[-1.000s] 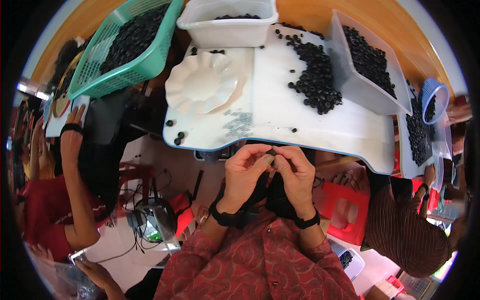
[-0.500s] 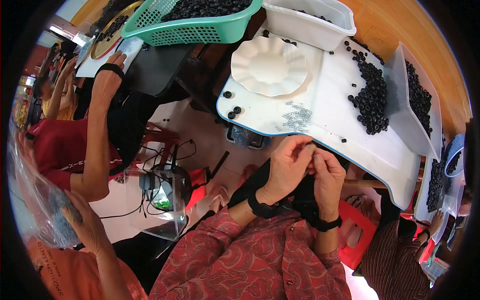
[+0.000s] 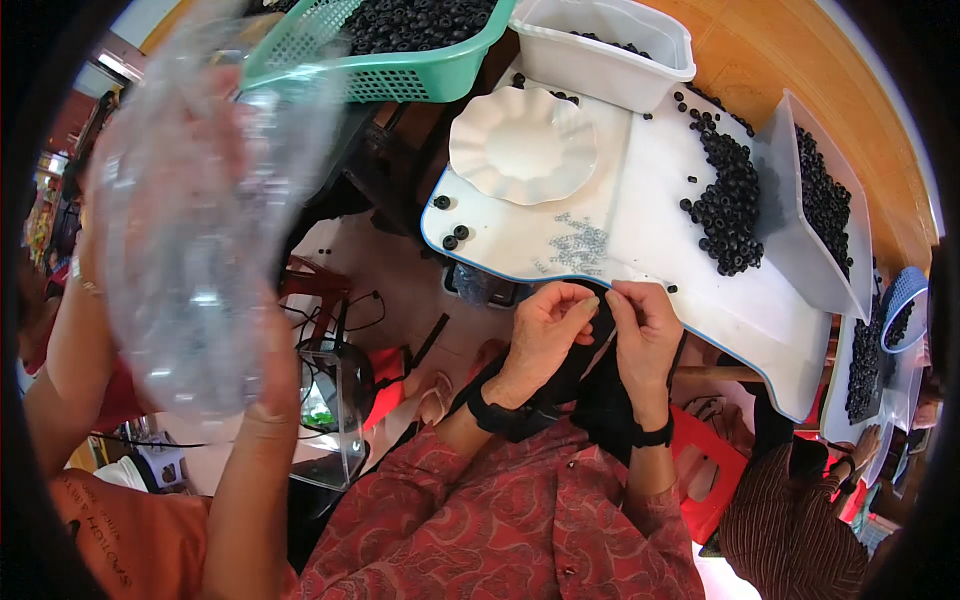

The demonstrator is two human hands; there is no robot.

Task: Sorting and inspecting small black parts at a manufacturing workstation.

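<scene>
My left hand [image 3: 553, 335] is just off the front edge of the white table [image 3: 640, 190], its thumb and fingers pinched together. Beside it, a short gap away, my right hand [image 3: 646, 335] is also closed in a pinch. Whatever the fingertips hold is too small to make out. Small clear-grey pieces [image 3: 580, 245] lie scattered on the tabletop in front of my hands. Beyond them stands a white scalloped dish [image 3: 523, 146]. A heap of small black ring-shaped parts [image 3: 731, 205] spreads to the right, with a few loose ones near the left corner.
A white tub [image 3: 610, 60] and a green basket [image 3: 420, 75] with black parts stand at the back. A translucent bin [image 3: 790, 200] of them tilts at the right. On the left, a person in orange lifts a blurred clear plastic bag [image 3: 190, 270]. A clear box [image 3: 340, 430] stands below.
My hands have drawn apart from each other, the left one moving slightly left and down. The neighbour's plastic bag has swung up and right, covering much of the left side.
</scene>
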